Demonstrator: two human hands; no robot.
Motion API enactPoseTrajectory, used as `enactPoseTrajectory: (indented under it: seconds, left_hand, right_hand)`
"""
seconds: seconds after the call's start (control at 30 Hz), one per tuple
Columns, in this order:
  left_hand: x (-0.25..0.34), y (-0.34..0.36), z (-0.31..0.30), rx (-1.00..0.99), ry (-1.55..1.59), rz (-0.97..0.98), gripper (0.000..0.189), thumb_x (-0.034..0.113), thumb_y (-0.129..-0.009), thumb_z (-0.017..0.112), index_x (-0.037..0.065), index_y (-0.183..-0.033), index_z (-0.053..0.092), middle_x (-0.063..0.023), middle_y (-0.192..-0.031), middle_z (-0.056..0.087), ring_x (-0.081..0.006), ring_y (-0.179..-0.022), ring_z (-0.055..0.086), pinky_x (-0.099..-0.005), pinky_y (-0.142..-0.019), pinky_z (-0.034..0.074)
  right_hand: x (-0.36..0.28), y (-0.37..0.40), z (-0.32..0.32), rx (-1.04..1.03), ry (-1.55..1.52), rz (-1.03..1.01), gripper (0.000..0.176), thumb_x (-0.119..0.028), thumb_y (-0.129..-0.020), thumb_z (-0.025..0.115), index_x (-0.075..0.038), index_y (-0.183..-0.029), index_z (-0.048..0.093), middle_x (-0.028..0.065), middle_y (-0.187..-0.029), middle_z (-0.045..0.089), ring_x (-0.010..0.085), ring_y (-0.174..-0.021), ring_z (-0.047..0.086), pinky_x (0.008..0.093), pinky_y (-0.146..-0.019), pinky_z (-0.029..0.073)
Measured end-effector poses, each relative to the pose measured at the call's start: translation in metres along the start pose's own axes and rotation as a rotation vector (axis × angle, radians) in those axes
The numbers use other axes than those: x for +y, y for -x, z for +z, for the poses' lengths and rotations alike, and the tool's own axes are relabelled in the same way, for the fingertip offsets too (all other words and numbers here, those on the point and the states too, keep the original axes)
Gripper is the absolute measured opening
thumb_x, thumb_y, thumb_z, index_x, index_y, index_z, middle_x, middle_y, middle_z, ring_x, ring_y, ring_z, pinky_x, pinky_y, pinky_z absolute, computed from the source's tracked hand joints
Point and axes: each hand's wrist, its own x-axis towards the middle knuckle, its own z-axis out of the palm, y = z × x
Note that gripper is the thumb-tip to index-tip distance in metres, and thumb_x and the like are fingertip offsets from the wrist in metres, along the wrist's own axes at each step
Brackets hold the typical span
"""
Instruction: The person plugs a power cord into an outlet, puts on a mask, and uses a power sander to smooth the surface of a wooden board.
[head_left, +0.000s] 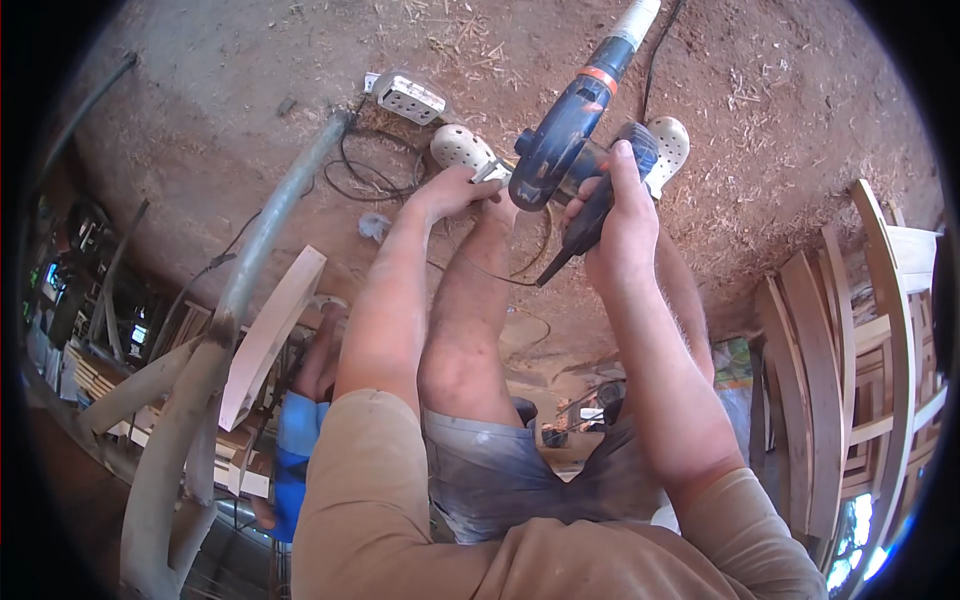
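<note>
My right hand [622, 215] is wrapped round the black handle of a dark blue electric blower [560, 140]. Its tube has an orange ring and ends in a white nozzle pointing up and away over the dirt floor. A cable runs from the handle's lower end. My left hand [455, 192] is closed beside the blower's round housing, its fingertips pinching a small greyish piece [487, 171] that I cannot make out. Just beyond it is one of my cream clogs [462, 147]; the other clog [670, 145] is partly behind the blower.
A white power strip [410, 98] lies on the shaving-strewn ground [740, 60] near coiled black cable [370, 170]. A grey pole [280, 215] and a pale board [272, 335] rise at left, near a person in blue [292, 450]. Curved wooden pieces [810, 350] stand at right.
</note>
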Motion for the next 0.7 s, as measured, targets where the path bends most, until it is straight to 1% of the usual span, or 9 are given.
enactPoseTrajectory:
  seconds: [0.03,0.1,0.13,0.2,0.23,0.3,0.4,0.53,0.7]
  left_hand:
    - [-0.018,-0.011,0.002,-0.001,-0.001,0.0,0.043,0.043,-0.095,0.068,0.002,-0.101,0.077,-0.0109,-0.086,0.073,-0.0169,-0.077,0.064,-0.0353,-0.071,0.051]
    - [-0.072,-0.042,0.004,0.301,0.041,0.137,0.045,0.043,-0.094,0.069,-0.001,-0.097,0.075,-0.0148,-0.086,0.073,-0.0213,-0.078,0.067,-0.0397,-0.072,0.051]
    - [-0.07,-0.038,0.0,0.299,0.039,0.137,0.045,0.043,-0.094,0.069,-0.001,-0.097,0.075,-0.0148,-0.086,0.073,-0.0213,-0.078,0.067,-0.0397,-0.072,0.051]
    - [-0.065,-0.029,-0.011,0.603,0.157,0.072,0.045,0.042,-0.093,0.07,-0.002,-0.093,0.073,-0.0208,-0.088,0.073,-0.0307,-0.081,0.07,-0.043,-0.074,0.052]
    - [-0.063,-0.028,-0.015,0.602,0.154,0.071,0.045,0.042,-0.093,0.07,-0.002,-0.093,0.073,-0.0208,-0.088,0.073,-0.0307,-0.081,0.07,-0.043,-0.074,0.052]
    - [-0.068,-0.039,-0.026,0.876,-0.007,-0.044,0.046,0.045,-0.093,0.071,-0.001,-0.091,0.072,-0.0215,-0.083,0.072,-0.036,-0.078,0.07,-0.0468,-0.072,0.05]
    - [-0.071,-0.049,-0.029,0.978,-0.107,-0.091,0.046,0.044,-0.094,0.069,-0.002,-0.09,0.072,-0.0266,-0.085,0.07,-0.0444,-0.084,0.069,-0.0503,-0.076,0.051]
    - [-0.07,-0.052,-0.034,1.087,-0.103,-0.113,0.047,0.044,-0.094,0.068,-0.002,-0.089,0.07,-0.0274,-0.087,0.07,-0.0454,-0.087,0.069,-0.0529,-0.077,0.051]
    - [-0.081,-0.051,-0.053,1.002,-0.128,-0.1,0.044,0.043,-0.095,0.066,-0.001,-0.09,0.069,-0.0267,-0.091,0.07,-0.0468,-0.091,0.067,-0.0542,-0.079,0.05]
  right_hand:
    - [-0.001,0.0,0.0,0.009,0.008,-0.01,0.038,-0.047,-0.101,0.061,-0.009,-0.099,0.057,0.0034,-0.075,0.058,0.0152,-0.059,0.058,0.031,-0.055,0.05]
    - [-0.002,0.001,0.001,0.021,0.015,-0.022,0.041,-0.047,-0.101,0.061,-0.008,-0.094,0.057,0.004,-0.075,0.058,0.0154,-0.058,0.059,0.0297,-0.054,0.05]
    - [-0.003,0.002,0.002,0.02,0.005,-0.015,0.041,-0.048,-0.101,0.061,-0.008,-0.094,0.058,0.0038,-0.076,0.058,0.0154,-0.059,0.059,0.0297,-0.054,0.05]
    - [-0.002,0.003,0.002,0.02,-0.008,-0.008,0.041,-0.048,-0.101,0.061,-0.008,-0.093,0.058,0.0037,-0.076,0.059,0.0154,-0.059,0.059,0.0297,-0.054,0.05]
    - [-0.001,0.003,0.002,0.004,-0.012,0.01,0.038,-0.046,-0.101,0.061,-0.008,-0.1,0.056,0.0035,-0.075,0.059,0.0155,-0.059,0.058,0.031,-0.055,0.05]
    - [-0.001,0.003,0.001,-0.007,-0.018,0.026,0.037,-0.045,-0.101,0.061,-0.009,-0.107,0.055,0.0034,-0.074,0.059,0.0157,-0.059,0.058,0.0323,-0.056,0.05]
    - [-0.001,0.006,0.004,-0.006,-0.02,0.025,0.036,-0.044,-0.102,0.06,-0.009,-0.106,0.054,0.0034,-0.074,0.059,0.0156,-0.059,0.058,0.0321,-0.056,0.049]
    - [-0.002,0.006,0.005,-0.001,-0.022,0.029,0.036,-0.045,-0.102,0.06,-0.01,-0.106,0.055,0.0034,-0.075,0.059,0.0156,-0.059,0.058,0.0322,-0.056,0.05]
    - [-0.003,0.005,0.004,-0.007,0.003,-0.003,0.035,-0.045,-0.102,0.059,-0.01,-0.106,0.055,0.0035,-0.075,0.06,0.0157,-0.059,0.058,0.0324,-0.056,0.05]
